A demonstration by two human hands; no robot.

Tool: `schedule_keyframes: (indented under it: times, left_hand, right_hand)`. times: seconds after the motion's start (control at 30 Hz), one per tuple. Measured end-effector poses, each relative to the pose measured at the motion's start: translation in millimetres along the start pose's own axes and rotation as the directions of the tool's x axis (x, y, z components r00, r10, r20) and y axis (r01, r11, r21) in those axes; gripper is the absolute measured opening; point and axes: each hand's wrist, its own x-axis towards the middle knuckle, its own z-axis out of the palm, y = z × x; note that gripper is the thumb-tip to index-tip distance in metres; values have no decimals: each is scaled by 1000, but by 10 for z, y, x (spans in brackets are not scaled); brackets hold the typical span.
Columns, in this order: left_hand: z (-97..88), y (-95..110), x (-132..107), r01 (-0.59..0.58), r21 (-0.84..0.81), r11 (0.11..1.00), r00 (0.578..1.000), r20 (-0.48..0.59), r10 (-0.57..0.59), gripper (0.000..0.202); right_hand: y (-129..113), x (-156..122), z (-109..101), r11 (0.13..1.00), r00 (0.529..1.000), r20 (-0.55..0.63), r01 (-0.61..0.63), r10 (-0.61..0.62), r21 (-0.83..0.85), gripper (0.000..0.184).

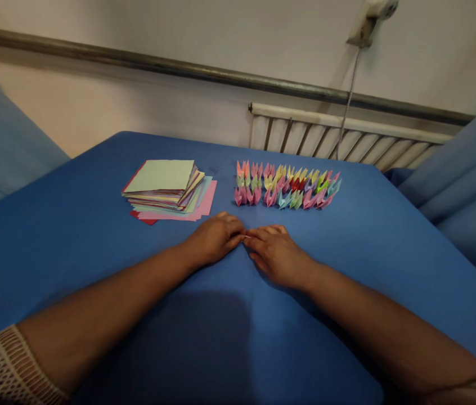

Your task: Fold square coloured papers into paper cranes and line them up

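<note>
1. Well, a blue table [73, 236] fills most of the view.
2. A stack of coloured paper [164, 188] lies near its far edge, to the left.
3. Rows of folded paper figures [286, 185] stand just beside the stack, to the right.
4. The left hand [215, 239] and right hand [278, 253] rest mid-table with curled fingertips meeting; I cannot tell whether they pinch anything.

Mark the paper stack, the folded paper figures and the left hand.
stack of coloured paper sheets [162, 175]: head view, pale green top sheet.
folded paper figures [286, 188]: head view, middle of the rows.
left hand [215, 239]: head view, back of the hand.
</note>
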Motion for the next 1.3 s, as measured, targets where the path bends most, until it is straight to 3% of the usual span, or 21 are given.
schedule_keyframes:
  times: [0.33,0.63,0.8,0.93,1.17,1.3]
  left_hand:
    - [100,-20,30,156,-96,983,978,-126,-167,18]
    - [146,-64,54,209,-47,977,960,-182,-214,14]
    - [154,-121,55,136,-85,987,981,-128,-146,10]
    - [120,-98,63,145,-62,987,983,-103,-151,12]
    - [46,69,49,238,0,971,968,-81,-237,15]
    - [41,93,74,231,54,972,973,-44,-229,21]
  right_hand:
    - [-83,-12,37,989,999,-45,-18,12,-148,35]
    - [-98,-3,20,996,1000,9,6,-5,-94,36]
    - [-6,40,65,999,999,-38,-28,28,18,28]
    - [90,71,126,994,993,-94,-63,71,87,26]
    - [60,69,110,997,992,-105,-72,73,11,27]
    - [16,71,85,995,993,-96,-79,74,-55,29]
